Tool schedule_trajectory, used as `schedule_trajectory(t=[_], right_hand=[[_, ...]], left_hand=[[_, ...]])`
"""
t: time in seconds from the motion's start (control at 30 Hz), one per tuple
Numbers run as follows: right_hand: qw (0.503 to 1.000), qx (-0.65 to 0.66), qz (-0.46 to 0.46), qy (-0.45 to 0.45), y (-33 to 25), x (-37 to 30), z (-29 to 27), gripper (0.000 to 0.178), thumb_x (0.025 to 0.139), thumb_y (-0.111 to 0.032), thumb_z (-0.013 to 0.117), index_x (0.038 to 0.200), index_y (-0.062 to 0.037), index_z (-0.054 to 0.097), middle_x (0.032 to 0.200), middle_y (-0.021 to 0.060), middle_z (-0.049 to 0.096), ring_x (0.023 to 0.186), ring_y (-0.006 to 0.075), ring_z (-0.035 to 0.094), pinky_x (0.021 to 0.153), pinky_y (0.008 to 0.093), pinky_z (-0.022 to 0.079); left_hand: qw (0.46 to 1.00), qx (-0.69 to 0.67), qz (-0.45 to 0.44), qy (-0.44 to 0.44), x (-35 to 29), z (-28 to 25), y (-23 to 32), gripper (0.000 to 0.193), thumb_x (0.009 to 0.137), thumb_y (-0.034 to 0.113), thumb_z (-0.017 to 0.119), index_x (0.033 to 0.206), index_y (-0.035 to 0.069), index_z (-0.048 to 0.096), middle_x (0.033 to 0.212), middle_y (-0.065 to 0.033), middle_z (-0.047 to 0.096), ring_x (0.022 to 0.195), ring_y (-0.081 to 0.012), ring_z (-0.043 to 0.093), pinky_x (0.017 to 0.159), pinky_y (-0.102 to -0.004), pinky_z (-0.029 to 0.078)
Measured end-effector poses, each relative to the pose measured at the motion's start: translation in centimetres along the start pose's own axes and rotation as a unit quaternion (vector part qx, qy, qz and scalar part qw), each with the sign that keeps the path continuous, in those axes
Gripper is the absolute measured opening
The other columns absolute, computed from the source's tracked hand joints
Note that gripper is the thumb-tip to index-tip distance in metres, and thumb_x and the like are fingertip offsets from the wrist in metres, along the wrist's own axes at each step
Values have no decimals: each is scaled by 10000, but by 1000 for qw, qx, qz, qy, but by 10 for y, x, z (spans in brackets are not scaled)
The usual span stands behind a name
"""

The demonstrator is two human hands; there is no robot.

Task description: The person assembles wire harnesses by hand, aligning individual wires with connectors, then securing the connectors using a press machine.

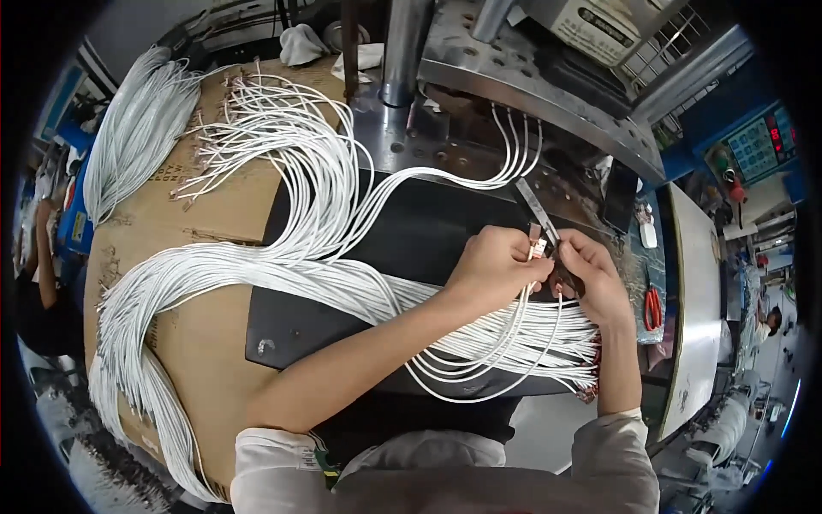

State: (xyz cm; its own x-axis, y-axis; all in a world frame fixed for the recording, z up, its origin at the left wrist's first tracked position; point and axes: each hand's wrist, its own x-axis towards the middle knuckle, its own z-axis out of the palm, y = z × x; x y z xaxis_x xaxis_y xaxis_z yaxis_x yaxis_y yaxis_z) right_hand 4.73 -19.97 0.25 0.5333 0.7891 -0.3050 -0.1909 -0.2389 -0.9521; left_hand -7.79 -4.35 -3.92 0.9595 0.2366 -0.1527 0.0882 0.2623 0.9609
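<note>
My left hand is closed in a pinch on a few white cables, close to their coppery connector ends. Opposite it, my right hand grips a long, flat metal tool that points up and away; its exact kind is unclear. One more cable end shows at the right hand's fingers, and whether it is held there is hidden. Beneath both hands a thick bundle of white cables lies across a black board, its reddish-brown ends gathered at the right.
A metal press stands ahead, with several cables running into it. Cardboard carries more cable bundles on the left. Red-handled scissors or pliers lie at right, below a control panel. Another person is at far left.
</note>
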Motion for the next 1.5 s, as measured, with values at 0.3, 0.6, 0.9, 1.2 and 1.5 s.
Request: schedule_trajectory(t=[0.3,0.6,0.9,1.2,1.5], right_hand=[[999,2,-28,-33,-6,0,-5,386,831,-19,738,1173,41,571,900,47,675,681,51,590,599,173,451],[997,-17,-17,-80,-8,0,-13,379,830,8,727,1172,51,570,931,58,698,731,54,618,634,187,483],[996,-78,-31,26,-7,2,-14,373,824,-11,752,1166,55,619,877,68,715,694,72,642,588,191,499],[997,-71,-29,-15,-6,3,-16,360,792,6,782,1130,53,667,926,94,733,731,70,651,598,200,502],[985,-162,-16,-51,-9,8,-26,388,761,19,800,1127,53,676,964,122,732,799,108,669,669,223,523]], left_hand=[[998,-10,-61,-22,-7,-3,13,205,932,107,686,1052,-57,660,880,-77,701,731,-80,635,639,-212,514],[992,-88,-84,-34,-8,-1,20,222,952,118,663,1082,-61,643,912,-85,694,751,-102,651,681,-220,549],[996,-19,-69,-47,-12,-6,22,235,972,162,643,1085,-43,664,884,-64,676,701,-94,633,614,-231,554],[993,-23,-108,-51,-10,-1,23,257,967,218,655,979,-33,711,821,-58,667,666,-86,618,592,-222,539],[997,-9,-60,-38,-13,-5,25,275,955,232,668,963,-39,713,781,-61,666,632,-94,611,571,-232,510]])
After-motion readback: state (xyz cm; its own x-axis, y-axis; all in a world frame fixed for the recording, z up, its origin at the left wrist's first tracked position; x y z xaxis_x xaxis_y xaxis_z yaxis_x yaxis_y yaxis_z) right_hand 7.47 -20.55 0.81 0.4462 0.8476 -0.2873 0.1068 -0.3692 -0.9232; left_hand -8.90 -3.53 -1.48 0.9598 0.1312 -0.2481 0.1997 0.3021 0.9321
